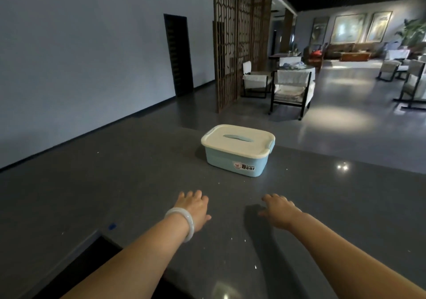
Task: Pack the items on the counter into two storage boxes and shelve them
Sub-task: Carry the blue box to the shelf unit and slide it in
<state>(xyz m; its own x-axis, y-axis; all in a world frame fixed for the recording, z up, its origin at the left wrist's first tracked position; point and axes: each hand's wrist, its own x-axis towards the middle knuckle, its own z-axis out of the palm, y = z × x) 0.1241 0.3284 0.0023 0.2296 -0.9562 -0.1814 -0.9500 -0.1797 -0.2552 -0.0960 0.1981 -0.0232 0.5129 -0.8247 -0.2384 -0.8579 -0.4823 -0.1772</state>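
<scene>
A light blue storage box with a cream lid on it stands on the dark grey counter, near the far edge. A "Bear" sticker is on its front. My left hand, with a pale bangle on the wrist, reaches forward over the counter, fingers relaxed, holding nothing. My right hand is stretched out beside it, also holding nothing. Both hands are short of the box and apart from it. No loose items show on the counter.
A small blue mark lies on the counter at left, near a dark gap at the counter's near edge. Beyond the counter are the floor, a wooden lattice screen, armchairs and a dark doorway.
</scene>
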